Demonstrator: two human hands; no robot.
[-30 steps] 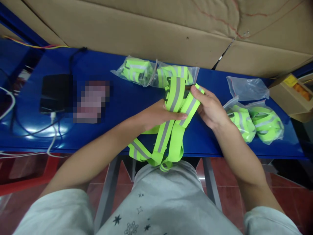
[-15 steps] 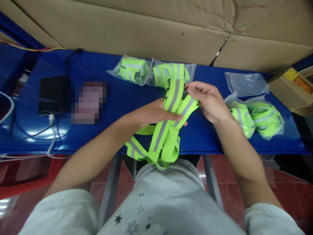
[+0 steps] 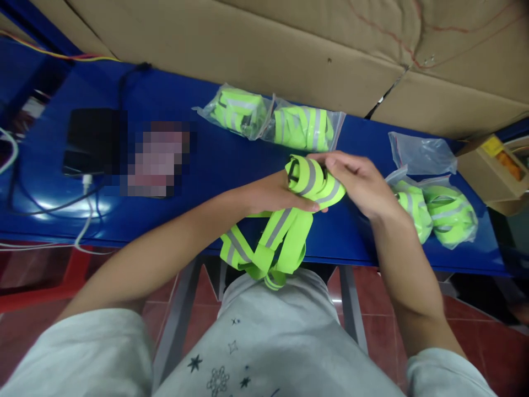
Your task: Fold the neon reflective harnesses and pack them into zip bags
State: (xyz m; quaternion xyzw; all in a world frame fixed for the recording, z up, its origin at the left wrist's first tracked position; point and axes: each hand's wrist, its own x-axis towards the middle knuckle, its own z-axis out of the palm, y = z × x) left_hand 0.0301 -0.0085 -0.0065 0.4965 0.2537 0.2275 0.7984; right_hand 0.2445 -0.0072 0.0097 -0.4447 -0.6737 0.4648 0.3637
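Neon yellow-green reflective straps with a grey stripe are partly bundled between my two hands. My left hand is closed around the bundle, its thumb lying across the front. On the other side, my right hand is closed on the upper right of the bundle, with part of its fingers hidden behind the straps. A dark buckle or clip shows at the bundle's upper left. Loose lengths hang below my hands, past the table's front edge towards my lap.
Two clear bags of folded straps lie at the back of the blue table. More bagged straps and a flat clear bag lie at right, near an open cardboard box. A black device with cables sits left.
The upper strap lengths, flat and spread half a second ago, are now curled into a compact bundle. My right hand has moved slightly right and down. The view has tilted slightly.
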